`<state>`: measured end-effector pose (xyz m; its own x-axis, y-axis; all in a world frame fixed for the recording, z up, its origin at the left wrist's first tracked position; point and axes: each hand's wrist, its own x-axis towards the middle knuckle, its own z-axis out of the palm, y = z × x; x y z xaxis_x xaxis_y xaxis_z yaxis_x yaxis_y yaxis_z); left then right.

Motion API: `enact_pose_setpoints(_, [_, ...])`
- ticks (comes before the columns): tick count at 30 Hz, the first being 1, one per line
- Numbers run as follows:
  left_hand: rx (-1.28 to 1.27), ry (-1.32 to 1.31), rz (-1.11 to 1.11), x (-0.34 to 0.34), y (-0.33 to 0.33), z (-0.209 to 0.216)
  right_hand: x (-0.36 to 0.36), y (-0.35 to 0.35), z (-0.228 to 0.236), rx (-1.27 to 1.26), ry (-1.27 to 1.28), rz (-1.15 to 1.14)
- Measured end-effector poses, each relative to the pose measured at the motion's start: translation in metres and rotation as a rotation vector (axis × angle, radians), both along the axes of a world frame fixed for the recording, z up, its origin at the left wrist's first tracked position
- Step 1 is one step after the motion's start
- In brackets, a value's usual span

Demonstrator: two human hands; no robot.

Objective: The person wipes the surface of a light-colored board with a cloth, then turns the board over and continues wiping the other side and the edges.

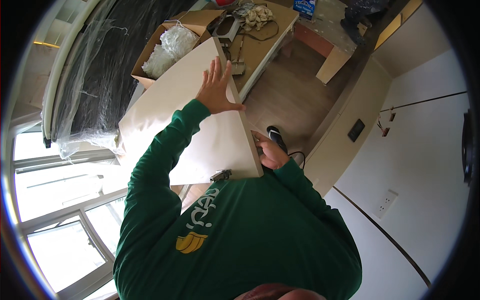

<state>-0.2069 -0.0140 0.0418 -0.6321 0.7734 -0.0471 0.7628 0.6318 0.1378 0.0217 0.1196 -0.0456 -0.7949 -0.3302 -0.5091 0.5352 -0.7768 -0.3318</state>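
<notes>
A pale cabinet door (170, 115) lies slanted in front of my torso, its near edge close to my green shirt. A metal hinge (220, 175) is fixed near that edge. My left hand (216, 91) rests on the door's face toward the far right, fingers spread and thumb reaching to the right edge. Lower along the same edge, my right hand (272, 151) is closed with its fingers curled against the door's side. Part of its grip is hidden behind the panel.
Beyond the door are a cardboard box (145, 52) with white plastic wrap (179, 41) and a cardboard-covered worktop (262, 47) with a brush and rags. A blue can (305, 8) stands farther off. Plastic-draped dark panels (95, 75) lean left. A white wall (425, 145) with outlets is at right.
</notes>
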Motion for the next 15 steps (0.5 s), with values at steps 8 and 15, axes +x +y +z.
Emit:
enact_pose_setpoints(8, [0.280, -0.036, -0.210, 0.025, -0.010, 0.010, -0.003, 0.013, -0.002, -0.008, -0.032, -0.058])
enact_pose_setpoints(15, [0.276, -0.052, 0.445, -0.176, -0.041, -0.027, 0.003, 0.004, 0.000, 0.004, -0.001, -0.074])
